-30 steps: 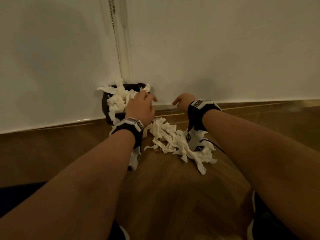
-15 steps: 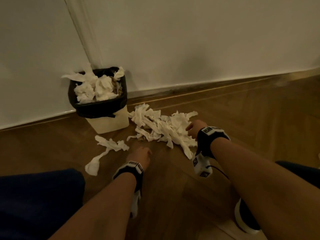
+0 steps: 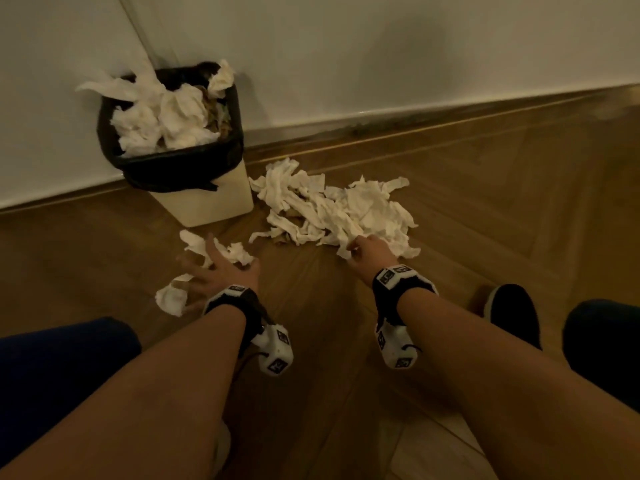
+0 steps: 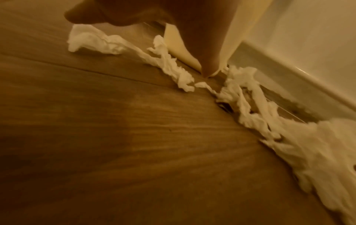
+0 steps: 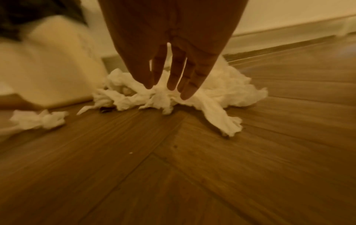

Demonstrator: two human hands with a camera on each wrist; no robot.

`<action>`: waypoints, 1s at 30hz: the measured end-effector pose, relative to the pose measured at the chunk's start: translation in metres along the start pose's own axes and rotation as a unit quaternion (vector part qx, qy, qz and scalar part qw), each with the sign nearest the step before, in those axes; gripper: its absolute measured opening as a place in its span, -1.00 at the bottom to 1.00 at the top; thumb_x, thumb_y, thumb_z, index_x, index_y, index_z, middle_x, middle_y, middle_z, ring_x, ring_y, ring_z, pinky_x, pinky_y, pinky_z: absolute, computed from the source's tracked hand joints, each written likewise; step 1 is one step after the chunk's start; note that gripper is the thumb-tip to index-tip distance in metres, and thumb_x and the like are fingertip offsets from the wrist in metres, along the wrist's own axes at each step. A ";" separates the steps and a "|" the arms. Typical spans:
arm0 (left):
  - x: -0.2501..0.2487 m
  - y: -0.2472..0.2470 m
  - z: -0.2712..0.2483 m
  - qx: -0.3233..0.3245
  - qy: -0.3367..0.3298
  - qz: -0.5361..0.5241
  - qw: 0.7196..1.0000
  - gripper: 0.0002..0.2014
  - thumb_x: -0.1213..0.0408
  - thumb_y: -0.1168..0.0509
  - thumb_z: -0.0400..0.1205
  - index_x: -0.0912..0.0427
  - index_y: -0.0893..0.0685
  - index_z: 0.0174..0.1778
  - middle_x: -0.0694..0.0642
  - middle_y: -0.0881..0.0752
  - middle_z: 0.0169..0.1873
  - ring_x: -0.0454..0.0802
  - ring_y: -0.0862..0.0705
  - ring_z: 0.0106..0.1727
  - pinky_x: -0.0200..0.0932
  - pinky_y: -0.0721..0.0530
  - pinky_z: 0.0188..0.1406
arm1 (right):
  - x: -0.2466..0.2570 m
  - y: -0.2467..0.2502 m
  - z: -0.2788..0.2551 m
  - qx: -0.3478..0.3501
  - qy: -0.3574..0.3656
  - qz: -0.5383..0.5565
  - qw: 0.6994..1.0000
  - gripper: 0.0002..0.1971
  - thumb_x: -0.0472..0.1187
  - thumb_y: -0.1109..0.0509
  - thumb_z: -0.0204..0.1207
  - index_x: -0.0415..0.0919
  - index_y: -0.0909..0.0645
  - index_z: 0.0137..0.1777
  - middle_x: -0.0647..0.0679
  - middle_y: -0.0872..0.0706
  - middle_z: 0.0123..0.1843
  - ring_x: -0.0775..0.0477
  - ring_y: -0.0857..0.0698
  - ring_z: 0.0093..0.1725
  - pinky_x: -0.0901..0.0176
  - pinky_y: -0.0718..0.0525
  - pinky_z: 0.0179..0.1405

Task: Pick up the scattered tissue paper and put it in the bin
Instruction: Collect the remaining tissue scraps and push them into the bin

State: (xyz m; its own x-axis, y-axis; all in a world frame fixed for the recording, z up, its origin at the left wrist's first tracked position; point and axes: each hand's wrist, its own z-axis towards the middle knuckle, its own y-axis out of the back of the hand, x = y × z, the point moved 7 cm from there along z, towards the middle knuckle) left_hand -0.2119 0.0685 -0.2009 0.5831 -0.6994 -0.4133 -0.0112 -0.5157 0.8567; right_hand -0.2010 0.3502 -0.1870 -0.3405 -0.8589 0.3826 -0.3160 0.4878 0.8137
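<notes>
- The bin (image 3: pixel 207 199) stands on the wooden floor (image 3: pixel 346 341) against the white wall (image 3: pixel 381 46); it is the landmark here.
- The bin is cream with a black bag (image 3: pixel 166 168) folded over its rim, and it is heaped with crumpled tissue (image 3: pixel 173 116) up over the edge.
- A big pile of tissue paper (image 3: pixel 332 209) lies on the floor just to the right of the bin, close to the skirting.
- A smaller strip of tissue (image 3: pixel 214 251) lies on the floor in front of the bin, and it stretches to a small lump (image 3: pixel 171 299) nearer to the person.
- The left hand (image 3: pixel 221 271) is low over this strip in front of the bin, with its fingers spread apart; it is blurred, so I cannot tell if it really touches the paper.
- The right hand (image 3: pixel 369 252) is at the near edge of the big pile, right of the bin.
- In the right wrist view its fingers (image 5: pixel 173 73) point down, straight and slightly apart, and the tips touch the tissue without closing on it.
- A dark shoe (image 3: pixel 512 313) rests on the floor far right of the bin.
</notes>
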 end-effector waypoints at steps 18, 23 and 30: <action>0.000 -0.010 0.053 0.077 -0.130 0.132 0.980 -0.43 -0.18 -0.28 0.52 -0.22 -0.36 0.46 0.17 0.11 0.62 0.35 -0.04 0.56 0.29 -0.19 0.47 | 0.129 -0.080 0.063 0.122 0.198 -0.256 0.938 -0.30 -0.17 -0.25 0.58 0.34 -0.01 0.58 0.11 0.16 0.68 -0.41 0.12 0.63 -0.52 -0.22 0.46; 0.013 -0.005 0.049 0.027 -0.119 0.161 0.979 -0.29 -0.33 -0.14 0.51 -0.46 0.07 0.52 0.07 0.24 0.62 0.34 0.27 0.61 0.71 0.05 0.27 | 0.138 -0.086 0.061 0.115 0.218 -0.308 0.919 -0.35 -0.12 -0.21 0.61 0.28 0.00 0.60 0.10 0.13 0.67 -0.38 0.00 0.60 -0.42 -0.39 0.39; 0.004 -0.012 0.037 0.070 -0.085 0.056 0.992 -0.30 -0.30 -0.20 0.51 -0.40 -0.06 0.55 0.24 0.25 0.62 0.37 0.29 0.60 0.41 0.13 0.55 | 0.154 -0.098 0.051 0.120 0.260 -0.284 0.915 -0.57 -0.30 -0.11 0.64 -0.13 -0.34 0.51 -0.22 -0.29 0.50 -0.36 -0.26 0.44 -0.17 -0.47 0.36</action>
State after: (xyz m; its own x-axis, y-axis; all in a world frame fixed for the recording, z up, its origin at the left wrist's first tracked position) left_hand -0.2400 0.0537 -0.2245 0.4266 -0.8232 -0.3747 -0.1869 -0.4855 0.8540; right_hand -0.2679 0.1785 -0.2303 0.3856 -0.9127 0.1350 -0.5179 -0.0930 0.8504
